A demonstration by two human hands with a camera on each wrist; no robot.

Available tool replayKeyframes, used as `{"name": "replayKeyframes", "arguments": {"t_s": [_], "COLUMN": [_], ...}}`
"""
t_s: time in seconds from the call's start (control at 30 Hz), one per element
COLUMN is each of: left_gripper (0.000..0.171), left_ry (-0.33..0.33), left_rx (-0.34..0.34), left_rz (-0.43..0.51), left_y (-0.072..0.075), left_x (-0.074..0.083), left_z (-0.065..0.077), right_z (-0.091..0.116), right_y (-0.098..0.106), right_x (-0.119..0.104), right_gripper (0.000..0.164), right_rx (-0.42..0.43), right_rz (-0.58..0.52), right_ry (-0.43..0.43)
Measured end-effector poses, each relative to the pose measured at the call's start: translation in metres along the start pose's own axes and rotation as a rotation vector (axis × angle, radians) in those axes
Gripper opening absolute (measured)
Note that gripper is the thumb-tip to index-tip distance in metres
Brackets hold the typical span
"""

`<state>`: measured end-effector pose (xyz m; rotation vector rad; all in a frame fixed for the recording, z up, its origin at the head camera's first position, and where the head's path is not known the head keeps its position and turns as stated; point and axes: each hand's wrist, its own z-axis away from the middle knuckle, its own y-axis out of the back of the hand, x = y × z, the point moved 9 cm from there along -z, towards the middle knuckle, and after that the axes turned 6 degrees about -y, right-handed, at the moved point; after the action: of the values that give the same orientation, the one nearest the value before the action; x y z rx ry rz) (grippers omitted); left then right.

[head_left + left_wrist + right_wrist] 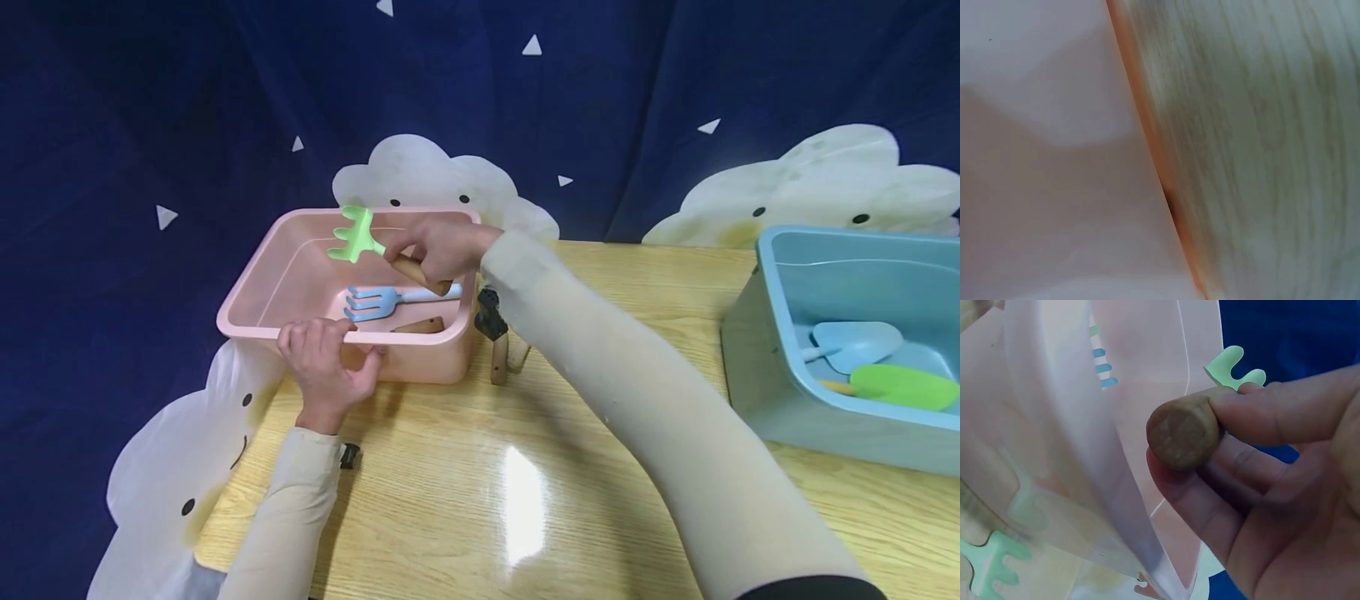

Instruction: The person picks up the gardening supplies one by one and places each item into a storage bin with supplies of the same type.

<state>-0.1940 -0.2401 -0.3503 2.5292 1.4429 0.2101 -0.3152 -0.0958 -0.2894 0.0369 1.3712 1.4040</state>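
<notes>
My right hand (444,248) grips the wooden handle of a light green toy hand rake (358,235), holding it over the pink bin (423,364). Its tines point left in the head view. The right wrist view shows the round handle end (1182,434) between thumb and fingers. At the bin's front rim, my left hand (326,371) hooks its fingers over the edge, thumb on the outside. Within the bin lie a blue toy fork (375,302) and a wooden handle (420,326), partly hidden by the front wall. The left wrist view has only the bin's wall (1054,187) and tabletop.
Wooden handles (498,362) lie on the table right of the pink bin. A green rake head (997,562) shows outside its wall in the right wrist view. Far right stands a blue bin (750,367) holding a blue shovel (862,343) and a green shovel (903,387). A dark curtain hangs behind.
</notes>
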Motion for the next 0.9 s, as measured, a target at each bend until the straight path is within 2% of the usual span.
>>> {"name": "replayKeyframes", "arguments": {"t_s": [0.1, 0.3, 0.47, 0.57, 0.8, 0.9], "left_gripper": [0.048, 0.046, 0.046, 0.047, 0.051, 0.049], "left_ry": [0.000, 0.001, -0.004, -0.001, -0.002, 0.006], "left_rx": [0.001, -0.009, -0.010, -0.015, -0.021, -0.026], "left_rz": [0.002, 0.000, -0.001, 0.003, -0.010, -0.017], "left_y": [0.000, 0.000, 0.000, -0.001, -0.002, -0.001], "left_x": [0.000, 0.001, 0.002, 0.002, 0.001, 0.000], "left_z": [0.000, -0.001, -0.001, -0.001, 0.000, 0.000], "right_z": [-0.001, -0.003, -0.002, -0.003, -0.001, 0.003], "right_y": [-0.003, -0.006, -0.008, -0.005, 0.013, 0.020], "right_x": [0.000, 0.005, 0.008, 0.007, 0.010, 0.014], "right_gripper": [0.077, 0.073, 0.072, 0.068, 0.057, 0.054], "right_rx": [-0.014, -0.029, -0.050, -0.004, 0.185, 0.242], "right_rz": [-0.009, 0.096, 0.054, 0.062, 0.133, 0.085], "right_ry": [0.004, -0.010, -0.028, -0.012, 0.029, 0.020]}}
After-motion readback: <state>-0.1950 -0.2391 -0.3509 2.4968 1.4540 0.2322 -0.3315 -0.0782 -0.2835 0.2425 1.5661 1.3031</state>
